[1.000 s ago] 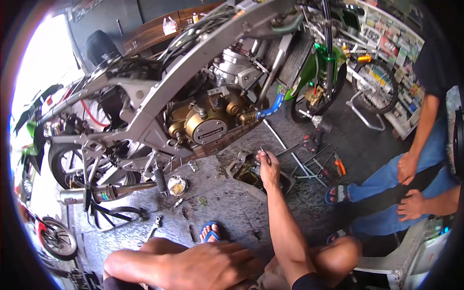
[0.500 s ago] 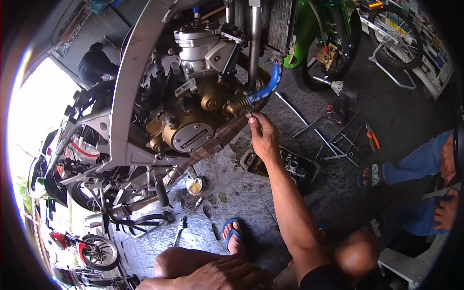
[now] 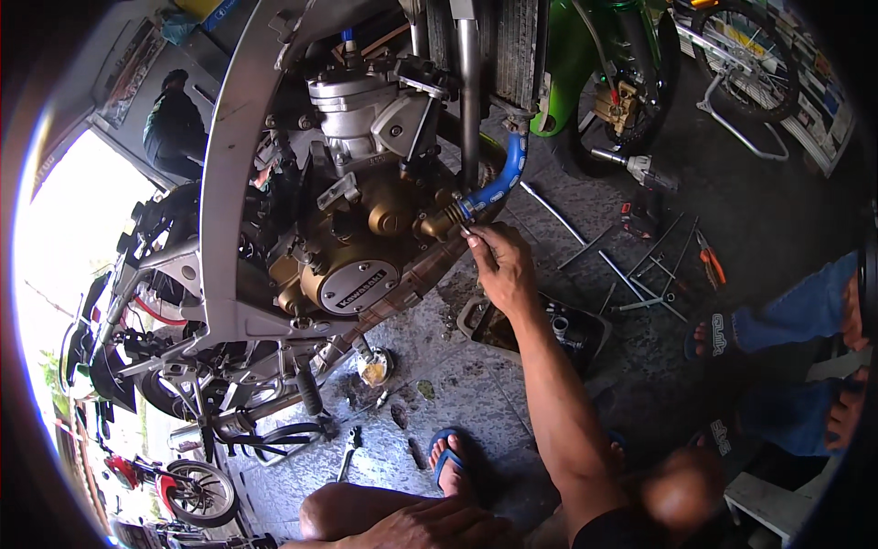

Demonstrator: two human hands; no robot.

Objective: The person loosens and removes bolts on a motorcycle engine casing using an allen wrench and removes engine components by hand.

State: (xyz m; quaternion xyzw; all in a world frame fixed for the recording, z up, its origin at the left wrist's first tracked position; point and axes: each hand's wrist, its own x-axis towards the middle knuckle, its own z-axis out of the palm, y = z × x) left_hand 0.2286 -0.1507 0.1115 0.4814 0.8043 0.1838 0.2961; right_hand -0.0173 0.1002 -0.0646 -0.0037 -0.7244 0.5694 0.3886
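Note:
My right hand [image 3: 506, 267] reaches up to the engine with its thumb and forefinger pinched together. The fingertips sit just below the clamp end of a blue coolant hose [image 3: 499, 189], and whatever they grip is too small to make out. This hose joins a gold-coloured fitting [image 3: 439, 224] at the front of the motorcycle engine [image 3: 389, 218]. Beside it are the round silver side cover [image 3: 363, 287] and the silver cylinder [image 3: 352, 114]. Low in the picture, my left hand [image 3: 439, 525] lies flat over my leg, holding nothing visible.
A metal pan [image 3: 599, 334] with parts in it lies below my right forearm. Bars [image 3: 631, 279], pliers [image 3: 711, 263] and a cordless impact wrench [image 3: 640, 220] are on the floor. Another person's jeans [image 3: 796, 316] show at right; a second person [image 3: 174, 123] stands far left. A wrench [image 3: 350, 448] lies near my foot.
The view has shifted slightly, so the engine appears lower and further left. My right hand stays at the hose's lower end, and the left remains on my leg. The far person looks more upright.

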